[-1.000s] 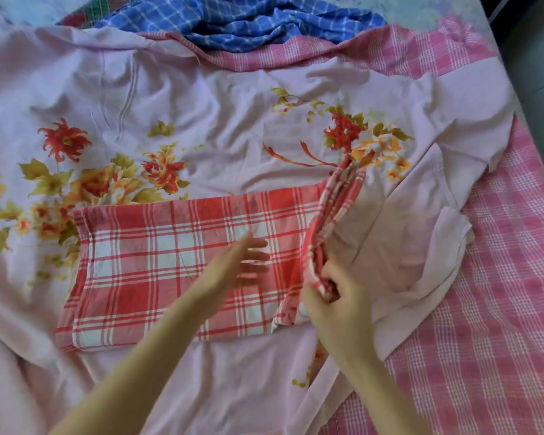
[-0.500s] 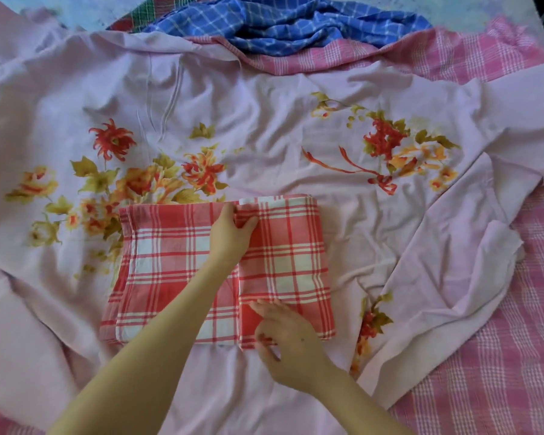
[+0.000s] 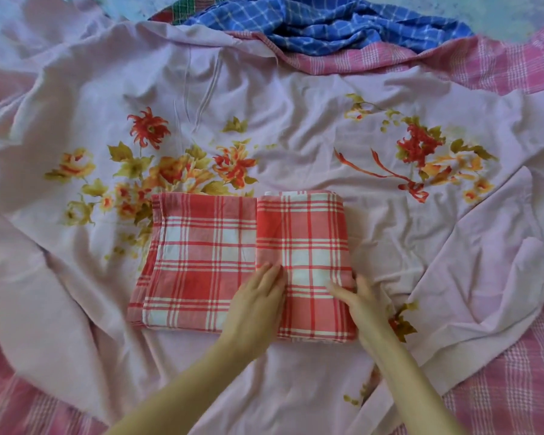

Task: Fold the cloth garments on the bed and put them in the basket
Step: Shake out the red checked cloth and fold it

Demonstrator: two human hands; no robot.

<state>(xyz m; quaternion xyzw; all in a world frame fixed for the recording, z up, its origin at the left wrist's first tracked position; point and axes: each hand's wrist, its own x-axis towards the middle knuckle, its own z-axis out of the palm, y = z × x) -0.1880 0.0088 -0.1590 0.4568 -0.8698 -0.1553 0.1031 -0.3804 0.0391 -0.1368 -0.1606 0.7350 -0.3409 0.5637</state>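
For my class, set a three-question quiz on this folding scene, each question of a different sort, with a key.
1. True or false: the red plaid cloth lies on the pink floral sheet.
2. Which hand rests flat at the edge of the folded-over flap? A) left hand B) right hand C) neither
3. Fill in: the crumpled cloth at the far edge is ____ checked.

Key: 1 true; 2 A; 3 blue.
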